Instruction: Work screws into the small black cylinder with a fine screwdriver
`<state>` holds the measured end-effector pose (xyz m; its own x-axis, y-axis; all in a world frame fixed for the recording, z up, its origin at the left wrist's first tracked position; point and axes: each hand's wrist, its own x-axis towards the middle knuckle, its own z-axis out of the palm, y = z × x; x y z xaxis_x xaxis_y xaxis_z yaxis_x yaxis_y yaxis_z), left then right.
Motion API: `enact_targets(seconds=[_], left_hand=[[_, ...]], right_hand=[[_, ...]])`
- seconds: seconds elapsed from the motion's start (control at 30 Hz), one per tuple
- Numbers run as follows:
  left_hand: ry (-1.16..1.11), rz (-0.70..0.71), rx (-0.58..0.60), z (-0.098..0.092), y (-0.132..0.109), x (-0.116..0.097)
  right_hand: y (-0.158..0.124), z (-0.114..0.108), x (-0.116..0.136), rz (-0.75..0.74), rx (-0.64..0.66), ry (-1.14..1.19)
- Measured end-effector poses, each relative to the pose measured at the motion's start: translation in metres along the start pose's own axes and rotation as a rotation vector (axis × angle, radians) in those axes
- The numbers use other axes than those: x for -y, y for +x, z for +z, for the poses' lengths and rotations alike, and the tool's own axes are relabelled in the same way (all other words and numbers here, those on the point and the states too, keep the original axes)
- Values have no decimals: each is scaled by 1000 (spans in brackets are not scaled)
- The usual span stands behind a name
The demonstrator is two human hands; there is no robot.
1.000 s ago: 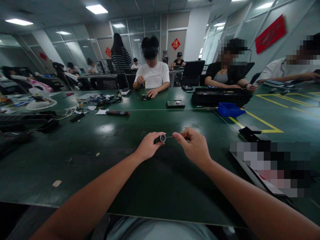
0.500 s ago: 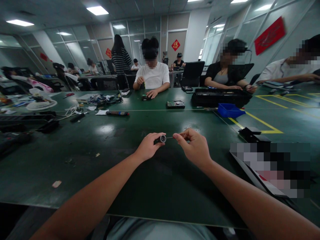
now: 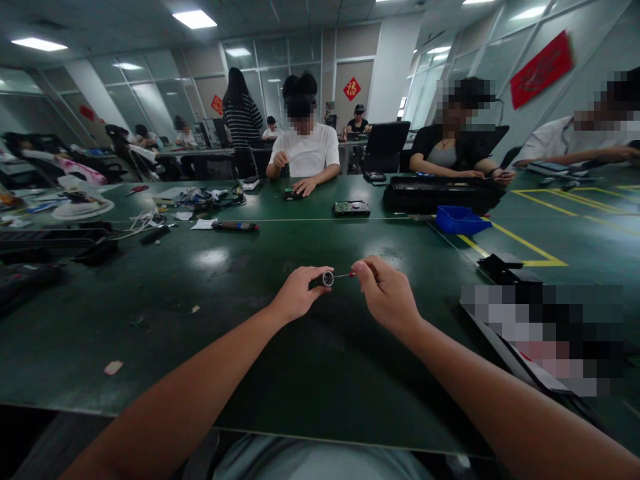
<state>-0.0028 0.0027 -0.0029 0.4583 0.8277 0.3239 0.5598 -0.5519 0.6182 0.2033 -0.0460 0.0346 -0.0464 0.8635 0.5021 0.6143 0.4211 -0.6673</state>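
My left hand (image 3: 296,293) pinches a small dark cylindrical part (image 3: 327,279) between thumb and fingers. Its round end, with a silvery rim, faces me; the inside is too small to make out. My right hand (image 3: 387,290) is closed on a screwdriver (image 3: 343,275) with a thin metal shaft and a bit of red at its handle end. Most of the handle is hidden by my fingers. The shaft points left, its tip at the side of the cylindrical part. Both hands are above the green table (image 3: 320,373).
Ahead lie a hard drive (image 3: 351,209), a dark pen-like tool (image 3: 235,227) and a blue bin (image 3: 461,220). A long black housing (image 3: 443,195) stands at the far right, cables (image 3: 205,197) at the left. A co-worker (image 3: 305,150) sits opposite, handling a small device.
My right hand has turned and its fingers have shifted on the screwdriver, so the red part now shows. The cylindrical part has moved very slightly right.
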Motion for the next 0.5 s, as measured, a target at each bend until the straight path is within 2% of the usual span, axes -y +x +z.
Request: enact_targets(seconds=[0.17,0.37,0.5], left_hand=[[-11,-6,-28,-1,1,1],[4,-9,-45,-1,3,-1],[29,86,-35,-2,6,-1]], right_hand=[[0,4,-5,17,-61,133],[8,14,-19,256,-138,578],[15,17,-26,463,-182,876]])
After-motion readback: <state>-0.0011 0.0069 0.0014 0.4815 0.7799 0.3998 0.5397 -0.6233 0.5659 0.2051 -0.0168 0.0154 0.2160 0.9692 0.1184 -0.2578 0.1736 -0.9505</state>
